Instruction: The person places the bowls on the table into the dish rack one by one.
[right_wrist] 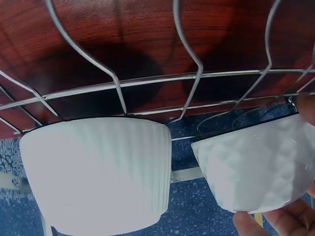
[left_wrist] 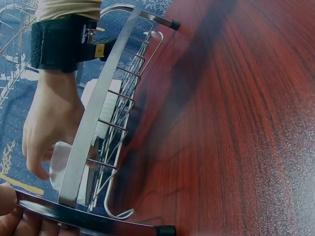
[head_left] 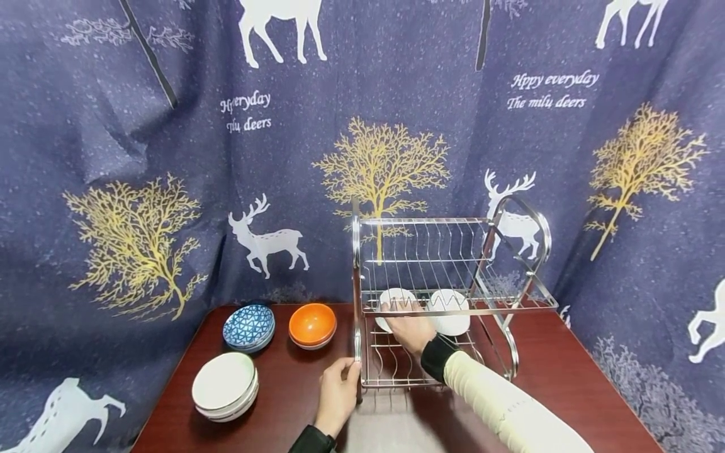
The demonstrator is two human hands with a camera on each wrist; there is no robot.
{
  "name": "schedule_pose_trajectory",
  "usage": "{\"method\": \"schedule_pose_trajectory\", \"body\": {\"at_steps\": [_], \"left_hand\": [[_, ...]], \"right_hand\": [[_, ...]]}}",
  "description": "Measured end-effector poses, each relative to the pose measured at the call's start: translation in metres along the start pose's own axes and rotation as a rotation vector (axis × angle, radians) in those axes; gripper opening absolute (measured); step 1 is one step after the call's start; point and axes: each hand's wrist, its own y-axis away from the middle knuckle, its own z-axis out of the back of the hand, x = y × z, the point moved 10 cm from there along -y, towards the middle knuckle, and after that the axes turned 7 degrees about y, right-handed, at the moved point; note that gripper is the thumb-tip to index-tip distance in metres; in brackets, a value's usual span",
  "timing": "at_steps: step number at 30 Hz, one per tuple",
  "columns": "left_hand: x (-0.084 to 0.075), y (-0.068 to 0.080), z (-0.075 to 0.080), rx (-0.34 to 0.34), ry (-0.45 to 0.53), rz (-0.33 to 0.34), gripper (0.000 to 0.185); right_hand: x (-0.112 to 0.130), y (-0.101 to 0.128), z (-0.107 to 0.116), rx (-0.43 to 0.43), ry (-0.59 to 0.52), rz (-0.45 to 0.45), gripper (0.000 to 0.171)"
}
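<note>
A two-tier chrome dish rack (head_left: 453, 221) stands on a dark red table (head_left: 283, 402). My left hand (head_left: 342, 377) grips the rack's front left post; its fingers (left_wrist: 12, 214) show at the bottom corner of the left wrist view. My right hand (head_left: 406, 322) reaches into the lower tier and holds a white bowl (head_left: 396, 296) on its side by the rim. In the right wrist view its fingertips (right_wrist: 280, 222) pinch that faceted bowl (right_wrist: 256, 169). A second, ribbed white bowl (right_wrist: 98, 172) leans beside it in the rack (head_left: 453, 321).
Left of the rack sit an orange bowl (head_left: 312, 324), a stack of blue patterned bowls (head_left: 249, 327) and a stack of white bowls (head_left: 224, 384). A navy curtain with deer and trees (head_left: 170, 157) hangs close behind the table.
</note>
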Motion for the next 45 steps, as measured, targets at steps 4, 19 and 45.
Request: {"method": "schedule_pose_trajectory", "body": {"at_steps": [4,19,45], "left_hand": [[0.002,0.002,0.001,-0.007,-0.003,-0.01,0.004],[-0.001,0.003,0.001,-0.019,-0.022,-0.015,0.004],[-0.005,0.001,0.003,-0.023,-0.024,-0.048,0.004]], "right_hand": [[0.006,0.004,-0.011,0.115,-0.004,0.01,0.045],[0.01,0.006,-0.021,0.204,-0.009,-0.008,0.034],[-0.011,-0.001,-0.014,0.19,-0.256,-0.127,0.041]]}}
